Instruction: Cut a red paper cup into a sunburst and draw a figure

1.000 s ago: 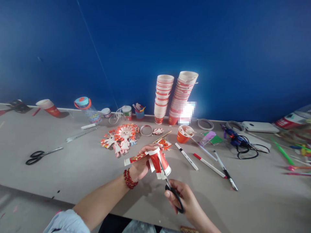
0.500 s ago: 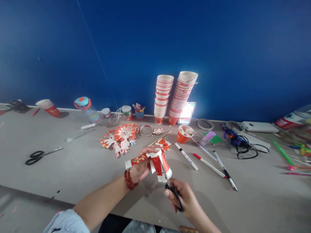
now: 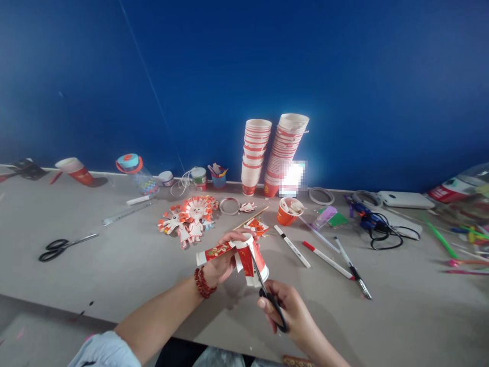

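Observation:
Low over the table's near middle, my left hand [image 3: 222, 266] is closed around a red and white paper cup [image 3: 245, 257]. The cup's side is slit into strips, and one patterned strip [image 3: 217, 252] sticks out to the left over my fingers. My right hand [image 3: 281, 303] grips a pair of scissors [image 3: 275, 309] by its black handles. The scissor blades lie along the cup's wall, pointing up toward its base. Part of my left fingers is hidden behind the cup. Paper cut-out figures [image 3: 195, 219] with fringed orange edges lie beyond my left hand.
Two tall stacks of paper cups [image 3: 255, 153] lean near the blue wall. An orange cup of scraps [image 3: 289, 213] stands in front of them. Markers [image 3: 292, 246] and a pen [image 3: 353, 269] lie to the right. Second scissors [image 3: 63, 247] and a ruler [image 3: 128, 213] lie left.
Both hands, the cup and the scissors hold nearly the same pose. The whole view has shifted very slightly.

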Motion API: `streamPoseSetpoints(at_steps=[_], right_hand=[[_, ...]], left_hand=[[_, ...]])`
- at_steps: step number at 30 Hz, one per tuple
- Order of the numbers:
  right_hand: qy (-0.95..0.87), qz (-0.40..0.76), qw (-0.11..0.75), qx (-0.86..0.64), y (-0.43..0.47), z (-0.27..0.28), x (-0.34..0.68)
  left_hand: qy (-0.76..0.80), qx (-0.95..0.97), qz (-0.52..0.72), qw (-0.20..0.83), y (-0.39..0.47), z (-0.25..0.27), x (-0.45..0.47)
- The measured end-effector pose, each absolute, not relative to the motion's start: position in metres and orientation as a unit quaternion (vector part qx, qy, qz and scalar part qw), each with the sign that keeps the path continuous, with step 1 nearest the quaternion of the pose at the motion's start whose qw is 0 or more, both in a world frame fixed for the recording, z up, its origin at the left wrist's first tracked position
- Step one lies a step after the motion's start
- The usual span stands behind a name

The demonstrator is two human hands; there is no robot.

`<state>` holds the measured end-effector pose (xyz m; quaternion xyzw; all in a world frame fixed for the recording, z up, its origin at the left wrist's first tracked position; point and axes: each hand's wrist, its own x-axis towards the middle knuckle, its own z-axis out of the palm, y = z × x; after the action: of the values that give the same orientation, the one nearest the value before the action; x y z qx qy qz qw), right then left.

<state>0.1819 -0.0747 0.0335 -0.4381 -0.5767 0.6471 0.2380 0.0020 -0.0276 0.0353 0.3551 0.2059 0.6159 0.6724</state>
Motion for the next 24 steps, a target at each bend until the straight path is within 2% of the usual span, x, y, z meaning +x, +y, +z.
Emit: streamPoseSetpoints(at_steps=[9,17,24], right_hand=[[-0.59,0.638,0.237,-0.434,-0.074,0.028,0.181],[-0.598,0.686,0.187,-0.368,-0.089,0.036,0.196],[-0.575,0.705,0.2,-0.365,-0.089,0.038,0.2]], left_hand=[[0.199,0.348,0.625,0.67,-0.028,0.034,0.003],[0.177,0.222,0.654,0.702,-0.017,0.03,-0.007],[0.177,0.224,0.625,0.726,-0.02,0.034,-0.008]])
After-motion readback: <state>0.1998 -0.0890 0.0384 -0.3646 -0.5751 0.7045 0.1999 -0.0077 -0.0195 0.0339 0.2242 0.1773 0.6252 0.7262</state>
